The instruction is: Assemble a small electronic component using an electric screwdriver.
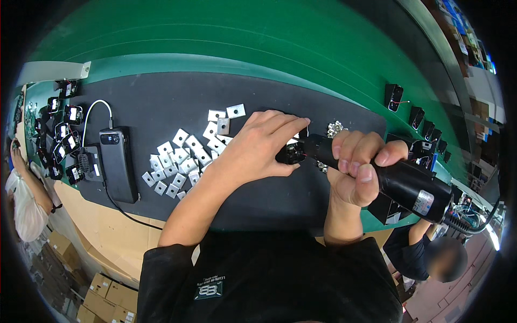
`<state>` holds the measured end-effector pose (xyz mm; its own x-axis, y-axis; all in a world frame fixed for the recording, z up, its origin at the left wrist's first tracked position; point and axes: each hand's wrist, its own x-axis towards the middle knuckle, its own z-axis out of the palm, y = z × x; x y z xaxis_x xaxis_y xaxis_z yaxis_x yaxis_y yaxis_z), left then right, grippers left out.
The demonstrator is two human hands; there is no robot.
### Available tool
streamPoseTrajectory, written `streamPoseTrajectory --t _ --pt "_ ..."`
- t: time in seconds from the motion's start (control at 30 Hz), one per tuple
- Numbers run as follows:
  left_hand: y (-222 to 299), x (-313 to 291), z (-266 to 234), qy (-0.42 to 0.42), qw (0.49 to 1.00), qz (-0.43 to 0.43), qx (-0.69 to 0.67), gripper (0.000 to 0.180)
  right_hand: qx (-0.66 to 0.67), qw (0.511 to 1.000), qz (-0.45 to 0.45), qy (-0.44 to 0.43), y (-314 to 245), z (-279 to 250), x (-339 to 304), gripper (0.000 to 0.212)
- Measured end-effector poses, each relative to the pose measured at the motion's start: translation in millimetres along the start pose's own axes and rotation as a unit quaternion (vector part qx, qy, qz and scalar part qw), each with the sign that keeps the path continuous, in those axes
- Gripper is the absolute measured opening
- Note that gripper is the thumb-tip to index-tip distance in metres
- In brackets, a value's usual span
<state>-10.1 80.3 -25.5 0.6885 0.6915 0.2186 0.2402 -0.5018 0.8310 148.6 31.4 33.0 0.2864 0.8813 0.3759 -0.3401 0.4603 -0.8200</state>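
Two bare hands work over a black mat [258, 202] in front of me. With my left hand [262, 141] I grasp a small black box [293, 154], near the middle of the mat; my fingers and thumb curl around it, hiding most of it. My right hand [358, 167] is clenched around a thick black power screwdriver [412, 191], tilted, its narrow end pointing left at the box; whether the tip touches, I cannot tell. Many silver metal plates [179, 161] lie scattered left of my left hand. Shiny little screws [335, 128] sit beyond the screwdriver. Farther left rests a black power bank [117, 161] with a white cable [91, 110].
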Motion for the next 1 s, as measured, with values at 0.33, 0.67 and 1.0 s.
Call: streamPoseTrajectory --t 0.33,0.67,1.0 --pt "-4.9 -6.0 10.8 0.028 0.997 0.053 0.052 0.072 0.022 0.998 -0.052 -0.010 -2.1 -15.2 -7.3 0.044" --pt "-6.1 -20.3 10.0 0.046 0.996 0.066 0.047 0.073 -0.014 0.998 -0.020 -0.066 -15.8 -23.3 -39.3 0.044" --pt "-8.1 -16.1 17.9 0.076 0.995 0.054 0.025 0.077 -0.062 0.996 -0.046 -0.037 3.2 -17.1 -53.6 0.045"
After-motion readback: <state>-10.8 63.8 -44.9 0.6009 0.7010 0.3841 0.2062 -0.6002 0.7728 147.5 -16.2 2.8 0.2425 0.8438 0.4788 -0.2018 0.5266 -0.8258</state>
